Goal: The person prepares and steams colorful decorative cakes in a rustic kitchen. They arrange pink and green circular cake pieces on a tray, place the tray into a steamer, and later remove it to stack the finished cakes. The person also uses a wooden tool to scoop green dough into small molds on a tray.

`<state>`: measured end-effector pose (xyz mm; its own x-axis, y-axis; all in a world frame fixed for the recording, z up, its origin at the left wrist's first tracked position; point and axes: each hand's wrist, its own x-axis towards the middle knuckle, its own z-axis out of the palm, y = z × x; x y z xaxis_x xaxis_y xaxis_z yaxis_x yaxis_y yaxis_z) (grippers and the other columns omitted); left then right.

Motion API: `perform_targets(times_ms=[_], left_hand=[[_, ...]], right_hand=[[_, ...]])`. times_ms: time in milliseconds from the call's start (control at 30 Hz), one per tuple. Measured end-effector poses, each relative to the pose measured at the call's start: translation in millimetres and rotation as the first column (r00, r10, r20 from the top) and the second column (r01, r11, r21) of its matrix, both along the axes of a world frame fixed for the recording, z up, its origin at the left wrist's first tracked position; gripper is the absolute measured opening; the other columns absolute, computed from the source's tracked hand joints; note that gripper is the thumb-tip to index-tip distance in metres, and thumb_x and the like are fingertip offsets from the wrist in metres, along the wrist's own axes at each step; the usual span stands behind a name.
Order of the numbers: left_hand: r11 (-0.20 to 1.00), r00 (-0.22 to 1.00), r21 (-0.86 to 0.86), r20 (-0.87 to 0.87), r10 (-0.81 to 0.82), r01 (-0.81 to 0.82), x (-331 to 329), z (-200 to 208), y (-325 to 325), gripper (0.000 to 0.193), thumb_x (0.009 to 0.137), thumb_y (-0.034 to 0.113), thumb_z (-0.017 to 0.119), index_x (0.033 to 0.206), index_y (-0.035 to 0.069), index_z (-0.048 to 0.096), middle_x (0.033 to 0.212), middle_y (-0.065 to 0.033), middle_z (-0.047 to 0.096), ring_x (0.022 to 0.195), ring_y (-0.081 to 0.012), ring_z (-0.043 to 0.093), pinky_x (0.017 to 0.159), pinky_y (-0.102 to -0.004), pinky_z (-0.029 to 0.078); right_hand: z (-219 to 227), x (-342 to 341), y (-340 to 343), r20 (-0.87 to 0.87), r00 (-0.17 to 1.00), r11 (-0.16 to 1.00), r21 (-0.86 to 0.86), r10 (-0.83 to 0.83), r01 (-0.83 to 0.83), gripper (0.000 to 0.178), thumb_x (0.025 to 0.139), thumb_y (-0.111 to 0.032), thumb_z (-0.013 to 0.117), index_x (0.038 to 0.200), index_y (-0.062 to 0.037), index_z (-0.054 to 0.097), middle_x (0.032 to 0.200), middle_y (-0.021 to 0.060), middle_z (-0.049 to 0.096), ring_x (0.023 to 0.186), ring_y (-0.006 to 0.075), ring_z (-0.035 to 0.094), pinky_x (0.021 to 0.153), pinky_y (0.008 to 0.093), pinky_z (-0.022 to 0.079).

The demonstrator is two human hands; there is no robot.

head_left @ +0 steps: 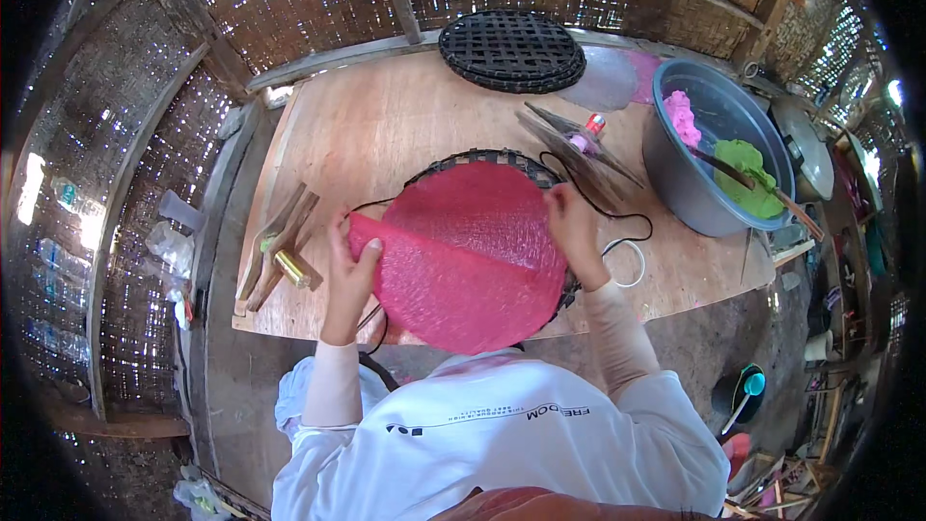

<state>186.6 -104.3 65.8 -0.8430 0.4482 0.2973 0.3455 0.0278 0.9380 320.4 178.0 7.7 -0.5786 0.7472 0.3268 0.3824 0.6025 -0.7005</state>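
Note:
A thin, round, pinkish-red sheet (463,294) with a wet-looking shine lies in front of me. A straight fold edge runs across it, sloping down to the right. Its left edge, at one end of that fold, is pinched between the thumb and fingers of my left hand (347,280). On the opposite side, my right hand (576,236) has its fingers closed at the sheet's upper right edge. Under the sheet is a round black woven tray (482,156); its rim shows at the far side and lower right, and the rest is covered.
Stacked black lattice trays (511,48) stand at the back. A grey basin (675,174) at right holds pink and green masses and a stick. Wooden pieces with a yellow cylinder (291,270) lie left; a wooden stand (588,145), black cord and white ring (627,265) lie right.

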Motion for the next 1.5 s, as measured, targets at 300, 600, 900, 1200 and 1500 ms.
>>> perform_targets(times_ms=[300, 600, 900, 1200, 1500], left_hand=[[0.970, 0.969, -0.122, -0.111, -0.223, 0.209, 13.4, -9.4, 21.9, 0.061, 0.080, 0.003, 0.052, 0.132, -0.003, 0.022, 0.129, -0.0201, 0.037, 0.119, -0.0263, 0.038, 0.100, -0.0327, 0.028], [0.912, 0.926, -0.245, -0.101, -0.363, 0.330, 65.0, 22.5, -12.5, 0.056, 0.080, 0.011, 0.058, 0.128, -0.003, 0.032, 0.120, -0.0187, 0.045, 0.109, -0.0268, 0.046, 0.092, -0.0351, 0.035], [0.821, 0.751, -0.475, -0.403, -0.523, 0.317, 67.4, 25.1, -5.6, 0.048, 0.077, 0.017, 0.062, 0.118, 0.001, 0.046, 0.095, -0.0173, 0.058, 0.075, -0.0319, 0.054, 0.069, -0.0384, 0.041], [0.855, 0.832, -0.384, -0.295, -0.471, 0.348, 56.5, -20.8, 39.1, 0.050, 0.082, 0.018, 0.052, 0.128, 0.006, 0.038, 0.113, -0.0190, 0.053, 0.087, -0.0342, 0.058, 0.075, -0.0389, 0.044], [0.760, 0.994, -0.650, -0.072, -0.082, 0.015, -7.8, -39.8, 2.7, 0.062, 0.076, 0.023, 0.060, 0.129, 0.005, 0.034, 0.101, -0.0187, 0.058, 0.072, -0.0318, 0.059, 0.064, -0.0376, 0.046]], right_hand=[[-15.1, 8.4, 23.7, 0.155, 0.987, 0.978, 0.194, 0.040, -0.070, 0.032, 0.078, -0.030, 0.060, 0.100, -0.0062, 0.058, 0.096, 0.0113, 0.059, 0.091, 0.0294, 0.056, 0.076, 0.0401, 0.043], [-37.8, -9.6, 0.8, 0.348, 0.937, 0.944, 0.307, 0.008, -0.122, 0.021, 0.073, -0.025, 0.064, 0.085, -0.0092, 0.059, 0.090, 0.0074, 0.057, 0.088, 0.0262, 0.054, 0.076, 0.0390, 0.040], [-7.6, 22.7, 23.2, -0.228, 0.971, 0.993, 0.068, -0.074, 0.092, 0.013, 0.086, -0.014, 0.051, 0.092, -0.0033, 0.049, 0.081, 0.0188, 0.059, 0.076, 0.0359, 0.058, 0.064, 0.0396, 0.044], [4.3, 53.9, 59.9, -0.250, 0.946, 0.968, 0.090, -0.205, 0.233, 0.013, 0.086, -0.014, 0.049, 0.093, -0.0025, 0.050, 0.079, 0.0185, 0.060, 0.073, 0.0351, 0.059, 0.062, 0.0388, 0.045], [-26.4, 9.3, 44.3, 0.070, 0.982, 0.981, 0.102, -0.173, 0.165, 0.015, 0.086, -0.024, 0.050, 0.095, -0.0122, 0.047, 0.081, 0.0142, 0.062, 0.073, 0.0379, 0.059, 0.059, 0.0479, 0.044]])
